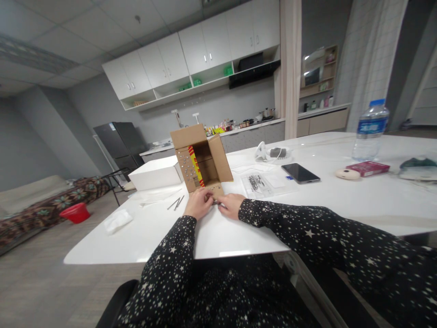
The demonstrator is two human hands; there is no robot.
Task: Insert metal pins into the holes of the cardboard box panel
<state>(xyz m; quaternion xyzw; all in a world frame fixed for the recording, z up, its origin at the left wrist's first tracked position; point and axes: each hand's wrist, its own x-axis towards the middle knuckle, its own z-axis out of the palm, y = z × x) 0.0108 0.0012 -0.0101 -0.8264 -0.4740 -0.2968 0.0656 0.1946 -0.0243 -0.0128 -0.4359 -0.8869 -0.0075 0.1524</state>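
An open cardboard box (225,159) stands on the white table in front of me, its opening facing me. Small silvery dots and a yellow-red tape strip (195,165) show on its left flap. At the box's lower flap, my left hand (198,203) is closed, fingers curled inward. My right hand (232,206) is closed just right of it, fingertips close to the left ones. A small dark metallic thing (215,202) shows between the fingertips, too small to name. Several thin metal rods (175,202) lie left of my left hand.
A white box (155,174) stands behind left, a crumpled white tissue (118,221) nearer the left edge. To the right lie a clear plastic bag (257,184), a phone (300,173), a white cable, a pink box (373,168) and a water bottle (370,130).
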